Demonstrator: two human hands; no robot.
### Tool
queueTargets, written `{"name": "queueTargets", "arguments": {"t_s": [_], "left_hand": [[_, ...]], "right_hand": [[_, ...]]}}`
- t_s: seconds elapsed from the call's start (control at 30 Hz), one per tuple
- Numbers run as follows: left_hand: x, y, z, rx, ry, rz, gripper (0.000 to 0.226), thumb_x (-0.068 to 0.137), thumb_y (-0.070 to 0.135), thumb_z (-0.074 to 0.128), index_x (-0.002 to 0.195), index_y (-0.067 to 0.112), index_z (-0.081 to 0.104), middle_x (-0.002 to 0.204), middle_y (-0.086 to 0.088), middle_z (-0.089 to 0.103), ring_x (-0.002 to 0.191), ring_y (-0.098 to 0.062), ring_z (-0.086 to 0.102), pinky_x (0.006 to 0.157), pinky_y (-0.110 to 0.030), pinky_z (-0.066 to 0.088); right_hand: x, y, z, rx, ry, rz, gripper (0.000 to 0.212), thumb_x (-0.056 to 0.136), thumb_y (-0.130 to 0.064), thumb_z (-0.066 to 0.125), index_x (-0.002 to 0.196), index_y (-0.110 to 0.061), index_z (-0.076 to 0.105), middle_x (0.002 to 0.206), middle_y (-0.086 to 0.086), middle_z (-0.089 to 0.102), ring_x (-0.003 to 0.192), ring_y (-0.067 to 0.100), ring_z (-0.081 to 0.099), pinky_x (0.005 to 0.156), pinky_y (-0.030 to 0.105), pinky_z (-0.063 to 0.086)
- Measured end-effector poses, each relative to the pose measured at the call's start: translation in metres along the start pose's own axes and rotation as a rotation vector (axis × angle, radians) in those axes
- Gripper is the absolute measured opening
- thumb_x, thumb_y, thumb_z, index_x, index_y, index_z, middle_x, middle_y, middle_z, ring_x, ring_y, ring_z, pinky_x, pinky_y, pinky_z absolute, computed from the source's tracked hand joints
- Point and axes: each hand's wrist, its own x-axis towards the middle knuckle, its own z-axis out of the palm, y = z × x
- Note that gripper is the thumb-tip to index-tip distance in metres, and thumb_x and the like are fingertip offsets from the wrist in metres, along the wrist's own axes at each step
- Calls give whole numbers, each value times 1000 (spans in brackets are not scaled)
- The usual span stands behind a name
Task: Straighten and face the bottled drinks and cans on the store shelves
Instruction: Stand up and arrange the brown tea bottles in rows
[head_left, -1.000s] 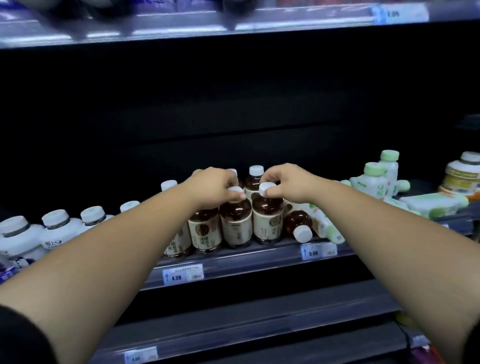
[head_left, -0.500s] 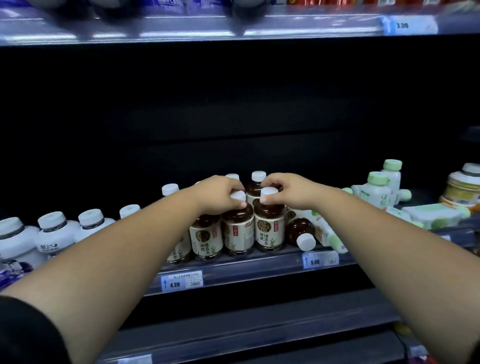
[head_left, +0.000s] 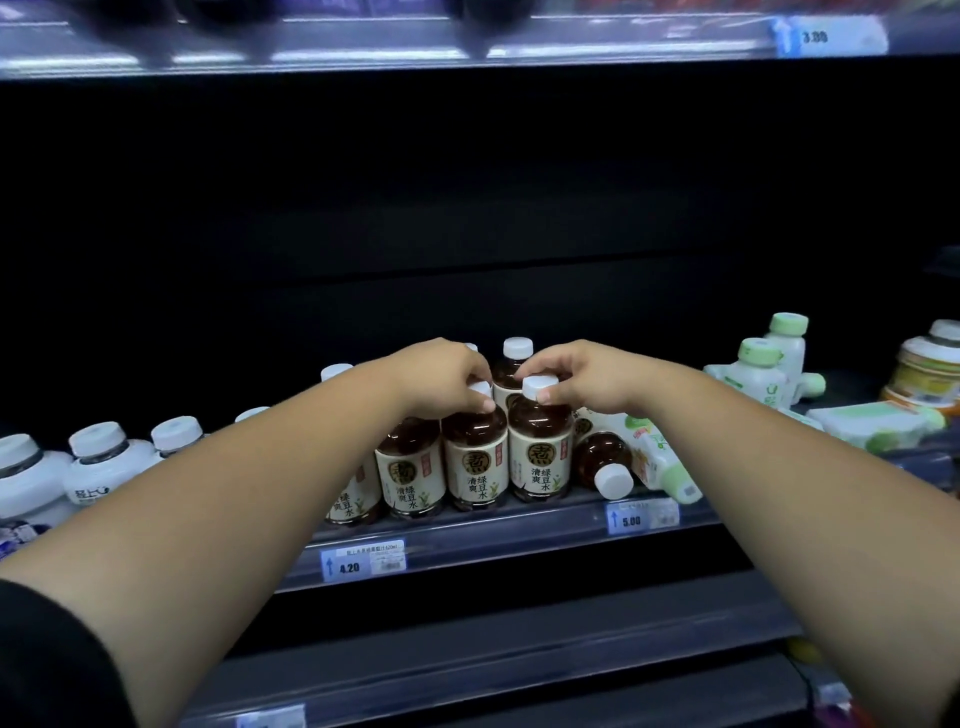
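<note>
On the shelf (head_left: 519, 527) rail hung a 5.00 tag (head_left: 642, 517). Up and left of that tag stood a front row of brown bottles (head_left: 410, 470), upright, labels facing out, packed side by side. The right hand (head_left: 576, 376) reached over the end bottle (head_left: 540, 452), the one nearest the tag, with its fingers curled and pinching the white cap (head_left: 539, 387). The left hand (head_left: 447, 379) gripped the cap of the next bottle (head_left: 475, 462), one place further left of the tag, thumb and fingers closed round it. The two hands nearly met above the row, and a back bottle (head_left: 518, 348) stood behind them. Just above the tag a fallen bottle (head_left: 597, 457) lay on its side with its cap toward the rail, and a green-and-white bottle (head_left: 660, 457) lay tilted just right of it. Further right of the tag stood green-capped bottles (head_left: 753, 379), with a green pack (head_left: 878, 428) lying flat and a yellow jar (head_left: 930, 374) at the frame edge. Far left of the tag sat white jars (head_left: 104, 467). A 4.20 tag (head_left: 363, 561) hung lower left of the 5.00 tag.
</note>
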Motion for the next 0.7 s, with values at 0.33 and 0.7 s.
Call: {"name": "queueTargets", "arguments": {"t_s": [0.33,0.7], "left_hand": [[9,5,9,2,91,67,49,89,50,63,133,31,56,122,8,60,109,-14,57,92,-42,51],[37,48,31,-60,109,204,43,94,35,62,137,34,55,130,6,59,120,-16,55,98,-33,45]], "right_hand": [[-21,24,0,-87,150,27,74,79,-26,84,143,-34,48,131,-5,59,120,13,56,103,36,46],[-64,65,16,-834,118,114,48,61,-61,80,93,-36,54,97,-11,58,99,18,52,98,43,32]]}}
